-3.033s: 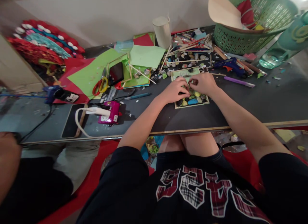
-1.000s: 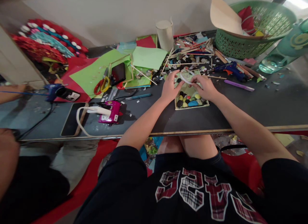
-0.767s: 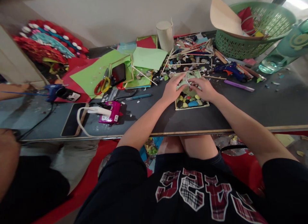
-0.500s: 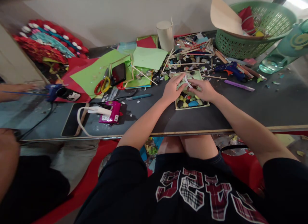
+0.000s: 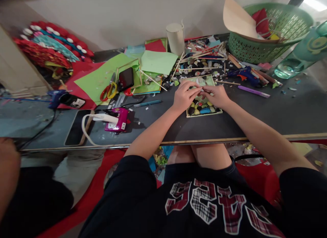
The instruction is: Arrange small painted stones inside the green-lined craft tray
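Note:
My left hand (image 5: 186, 95) and my right hand (image 5: 217, 95) meet fingertip to fingertip over a small shallow frame (image 5: 204, 115). Both are closed in a pinch on a small white paper strip (image 5: 201, 89), mostly covered by the fingers. Below them, the frame's near part holds colored pebbles, among them a blue pebble (image 5: 205, 110) and several black and yellow ones. Its far part has a pale green bottom, partly hidden by my hands.
Behind lie loose pebbles and wooden sticks. At right are a blue glue gun (image 5: 244, 75), a purple pen (image 5: 253, 91), a green basket (image 5: 255, 50) and a bottle (image 5: 286, 65). Leftward are scissors (image 5: 108, 91), a magenta plug adapter (image 5: 120, 120) and a phone (image 5: 78, 127). Someone's arm (image 5: 9, 173) shows far left.
My fingertips have drawn together around the white strip, which stood up visibly between them before and is now mostly hidden. The other person's hand at left has gone from the glue gun.

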The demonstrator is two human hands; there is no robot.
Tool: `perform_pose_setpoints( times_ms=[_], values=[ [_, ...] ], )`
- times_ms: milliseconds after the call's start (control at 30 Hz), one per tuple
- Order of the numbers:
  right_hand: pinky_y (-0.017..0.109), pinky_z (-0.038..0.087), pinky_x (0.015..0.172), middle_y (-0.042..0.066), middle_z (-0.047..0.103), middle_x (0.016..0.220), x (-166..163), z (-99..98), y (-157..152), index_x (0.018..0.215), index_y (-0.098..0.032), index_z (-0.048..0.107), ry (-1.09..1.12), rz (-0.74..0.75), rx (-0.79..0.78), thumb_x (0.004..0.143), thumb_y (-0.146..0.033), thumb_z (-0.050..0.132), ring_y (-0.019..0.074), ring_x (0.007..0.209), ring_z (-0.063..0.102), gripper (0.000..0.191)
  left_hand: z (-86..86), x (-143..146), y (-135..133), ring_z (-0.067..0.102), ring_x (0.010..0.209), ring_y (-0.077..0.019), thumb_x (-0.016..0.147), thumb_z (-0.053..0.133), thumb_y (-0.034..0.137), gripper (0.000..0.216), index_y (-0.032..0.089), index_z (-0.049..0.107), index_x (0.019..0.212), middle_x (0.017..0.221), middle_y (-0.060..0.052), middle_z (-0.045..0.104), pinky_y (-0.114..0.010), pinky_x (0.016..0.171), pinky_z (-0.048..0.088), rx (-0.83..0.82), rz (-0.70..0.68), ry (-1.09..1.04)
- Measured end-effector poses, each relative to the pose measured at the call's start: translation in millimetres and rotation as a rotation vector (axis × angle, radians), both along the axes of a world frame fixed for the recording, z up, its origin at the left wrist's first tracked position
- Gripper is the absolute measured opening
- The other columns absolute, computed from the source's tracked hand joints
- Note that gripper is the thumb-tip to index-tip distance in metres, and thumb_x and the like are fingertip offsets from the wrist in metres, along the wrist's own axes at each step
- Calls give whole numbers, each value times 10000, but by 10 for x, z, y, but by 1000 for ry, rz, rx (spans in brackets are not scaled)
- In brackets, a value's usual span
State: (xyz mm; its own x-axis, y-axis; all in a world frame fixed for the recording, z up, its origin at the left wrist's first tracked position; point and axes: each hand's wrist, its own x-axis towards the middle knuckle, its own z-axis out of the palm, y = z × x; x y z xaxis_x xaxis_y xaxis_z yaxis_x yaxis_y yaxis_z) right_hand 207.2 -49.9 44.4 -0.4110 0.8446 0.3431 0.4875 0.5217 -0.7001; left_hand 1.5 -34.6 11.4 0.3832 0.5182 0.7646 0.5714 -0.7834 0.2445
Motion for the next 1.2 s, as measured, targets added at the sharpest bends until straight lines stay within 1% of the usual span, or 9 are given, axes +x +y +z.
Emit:
perform_pose_setpoints(
  times_ms=[233, 400, 567, 700, 833, 933, 1033, 1100, 1200],
  values=[
    [262, 432, 682, 29, 726, 715, 0, 21, 12, 823, -189, 691, -70, -5, 27, 935, -371, 513, 148, 639, 621, 278, 12, 10, -15, 677, 1125, -228, 1060, 533, 323, 203, 228, 708, 1024, 1097, -85, 724, -442, 1056, 528, -63, -4, 18],
    [269, 424, 707, 50, 750, 796, 26, -32, 64, 852, -202, 651, -168, 57, 36, 955, -339, 468, 173, 734, 653, 251, 12, 5, -32, 653, 1159, -246, 1038, 531, 279, 138, 214, 652, 1031, 1133, -100, 690, -447, 1060, 525, -142, -14, 73],
    [288, 412, 704, 39, 679, 739, 24, -23, 62, 821, -219, 593, -196, 125, 139, 942, -243, 420, 172, 679, 571, 212, -3, -2, -28, 645, 1172, -264, 1059, 483, 323, 185, 225, 639, 1036, 1127, -108, 663, -478, 1090, 498, -179, -22, 63],
    [309, 400, 703, 40, 637, 707, 17, 33, 30, 928, -201, 655, -215, 61, 179, 953, -244, 407, 187, 665, 545, 253, 3, 5, -44, 664, 1145, -269, 1062, 480, 393, 242, 238, 658, 1118, 1137, -115, 677, -477, 1065, 524, -146, 8, 52],
    [325, 407, 721, 85, 692, 796, 26, 26, 30, 1096, -156, 705, -229, -3, 171, 964, -276, 395, 213, 719, 581, 357, 9, 9, -59, 671, 1163, -261, 1062, 492, 437, 314, 238, 645, 1251, 1163, -124, 691, -425, 1014, 560, -134, 6, 46],
    [325, 376, 686, 82, 667, 745, 24, -19, 40, 1013, -154, 733, -281, -12, 195, 937, -264, 409, 206, 673, 532, 350, 8, 2, -51, 696, 1092, -238, 1072, 480, 448, 335, 230, 660, 1254, 1091, -112, 714, -380, 933, 584, -115, 19, 55],
    [313, 350, 663, 47, 612, 670, 11, -48, 41, 916, -175, 724, -280, 12, 224, 938, -246, 403, 180, 626, 482, 329, 12, 0, -44, 710, 964, -218, 1076, 487, 432, 319, 212, 718, 1088, 975, -89, 723, -372, 877, 587, -70, 21, 71],
    [307, 346, 659, 34, 596, 657, 3, -48, 35, 862, -192, 702, -274, 3, 242, 930, -241, 415, 173, 625, 481, 299, 22, 6, -50, 707, 937, -215, 1076, 496, 406, 312, 200, 724, 1022, 934, -82, 719, -371, 866, 584, -55, 33, 80],
    [304, 333, 644, 15, 539, 618, -5, -32, 24, 731, -214, 612, -280, -12, 255, 887, -225, 440, 162, 612, 464, 233, 41, 26, -75, 704, 954, -224, 1073, 496, 344, 276, 187, 711, 998, 924, -86, 711, -373, 866, 581, -36, 26, 98]
  ],
)
